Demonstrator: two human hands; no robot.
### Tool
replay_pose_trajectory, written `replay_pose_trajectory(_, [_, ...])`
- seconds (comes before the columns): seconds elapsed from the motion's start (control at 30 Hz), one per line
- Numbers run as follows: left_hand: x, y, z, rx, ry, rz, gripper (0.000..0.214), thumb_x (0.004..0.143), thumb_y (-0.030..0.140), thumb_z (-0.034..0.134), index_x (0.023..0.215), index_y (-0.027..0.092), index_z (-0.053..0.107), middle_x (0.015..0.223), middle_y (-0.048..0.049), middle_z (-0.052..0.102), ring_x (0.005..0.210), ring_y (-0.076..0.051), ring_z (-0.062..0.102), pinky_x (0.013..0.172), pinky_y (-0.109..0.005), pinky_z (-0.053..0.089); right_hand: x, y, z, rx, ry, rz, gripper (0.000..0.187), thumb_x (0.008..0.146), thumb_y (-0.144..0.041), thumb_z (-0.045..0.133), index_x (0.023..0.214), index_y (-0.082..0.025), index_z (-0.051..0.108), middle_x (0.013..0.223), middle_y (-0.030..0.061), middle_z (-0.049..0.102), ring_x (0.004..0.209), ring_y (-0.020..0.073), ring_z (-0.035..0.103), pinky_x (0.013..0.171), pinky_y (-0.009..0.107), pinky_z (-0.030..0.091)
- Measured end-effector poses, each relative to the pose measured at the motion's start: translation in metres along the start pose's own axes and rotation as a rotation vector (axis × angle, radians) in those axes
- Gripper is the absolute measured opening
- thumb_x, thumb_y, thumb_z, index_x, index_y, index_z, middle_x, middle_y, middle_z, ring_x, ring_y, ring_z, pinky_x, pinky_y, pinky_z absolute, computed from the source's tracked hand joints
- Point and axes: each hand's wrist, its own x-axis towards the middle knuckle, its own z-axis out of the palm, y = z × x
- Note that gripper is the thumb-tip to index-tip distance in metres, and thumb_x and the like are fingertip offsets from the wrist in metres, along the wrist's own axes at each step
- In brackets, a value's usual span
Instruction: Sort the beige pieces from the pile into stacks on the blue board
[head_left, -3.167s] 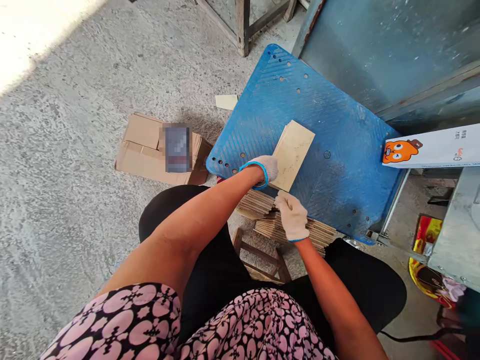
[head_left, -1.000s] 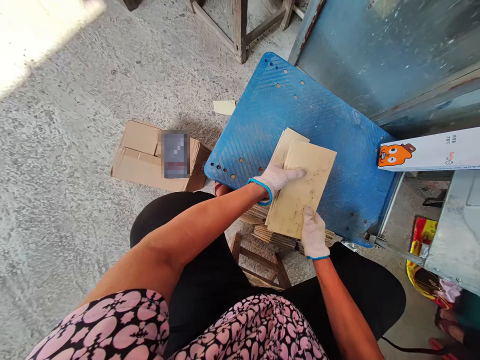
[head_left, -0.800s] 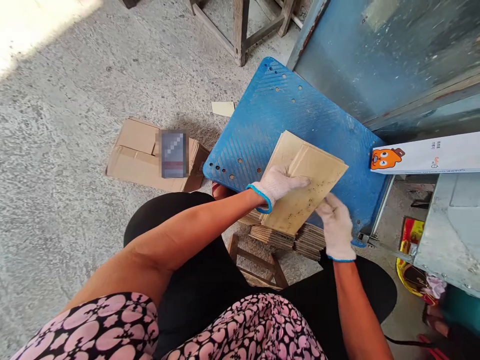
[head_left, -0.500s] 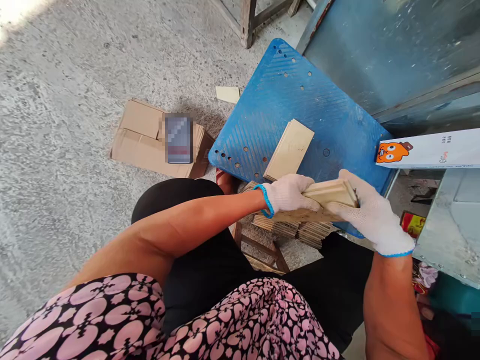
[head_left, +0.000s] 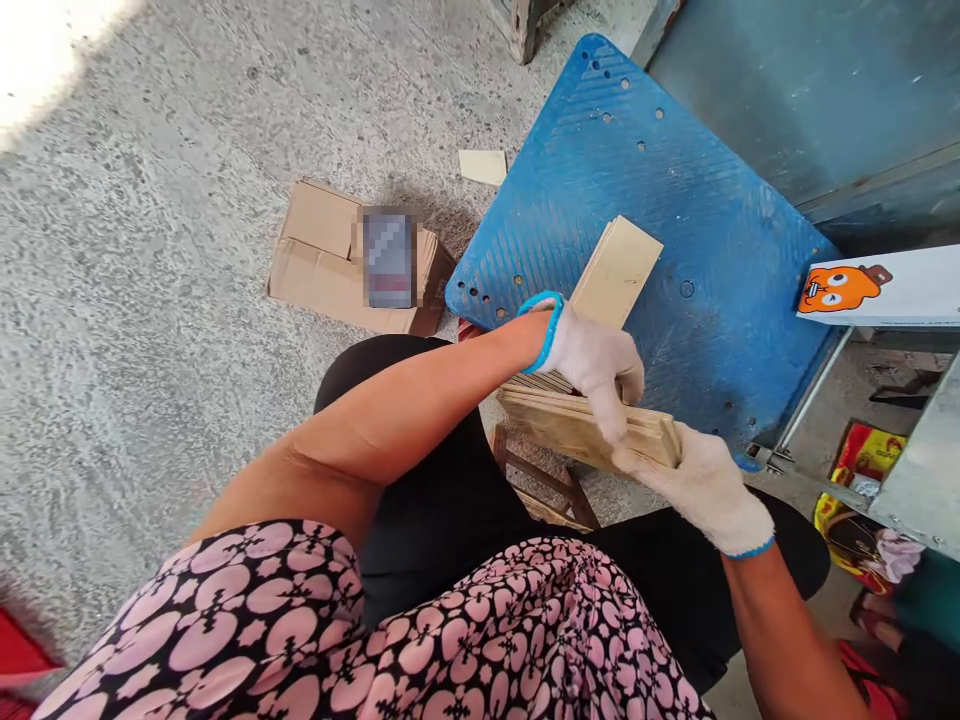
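Both my hands wear white knit gloves. My left hand and my right hand are closed on a thin bundle of pale wooden sheets, held edge-on above my lap. My left fingers curl over its top edge; my right hand grips its right end. A small stack of the same sheets lies on the blue ribbed board just beyond my left hand. More sheets lie under my left hand, mostly hidden.
A flattened cardboard box and a loose sheet scrap lie on the concrete floor. A wooden stool stands between my knees. A white carton with an orange cartoon and a grey metal surface are at the right.
The wide sheets held flat over the board were lifted off, turned edge-on and drawn toward my lap. My right hand shifted from the near edge to the right end.
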Motion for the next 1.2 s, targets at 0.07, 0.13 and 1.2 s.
replay_pose_trajectory(0.07, [0.002, 0.003, -0.011, 0.008, 0.101, 0.004, 0.026, 0.050, 0.035, 0.090, 0.064, 0.025, 0.070, 0.061, 0.0023, 0.064, 0.078, -0.025, 0.066, 0.068, -0.030, 0.050, 0.009, -0.007, 0.019, -0.076, -0.085, -0.012, 0.050, 0.075, -0.064, 0.071, 0.107, -0.027, 0.075, 0.088, 0.0038, 0.076, 0.080, 0.0255, 0.069, 0.075, 0.036, 0.053])
replay_pose_trajectory(0.13, [0.007, 0.004, -0.018, 0.050, 0.094, 0.029, 0.027, 0.055, 0.039, 0.088, 0.064, 0.022, 0.069, 0.065, -0.0005, 0.064, 0.086, -0.028, 0.066, 0.073, -0.032, 0.050, 0.019, -0.012, 0.042, -0.148, -0.156, -0.031, 0.049, 0.080, -0.064, 0.066, 0.113, -0.029, 0.074, 0.094, 0.0040, 0.076, 0.087, 0.0266, 0.069, 0.078, 0.035, 0.051])
replay_pose_trajectory(1.2, [0.043, -0.024, -0.025, 0.326, 0.266, -0.302, 0.035, 0.065, 0.037, 0.079, 0.095, 0.021, 0.077, 0.105, -0.0104, 0.074, 0.119, -0.038, 0.058, 0.104, -0.041, 0.041, 0.092, -0.028, 0.177, -0.535, -0.356, -0.014, 0.031, 0.097, -0.040, 0.052, 0.121, -0.022, 0.059, 0.114, 0.0115, 0.069, 0.102, 0.0264, 0.068, 0.082, 0.035, 0.050])
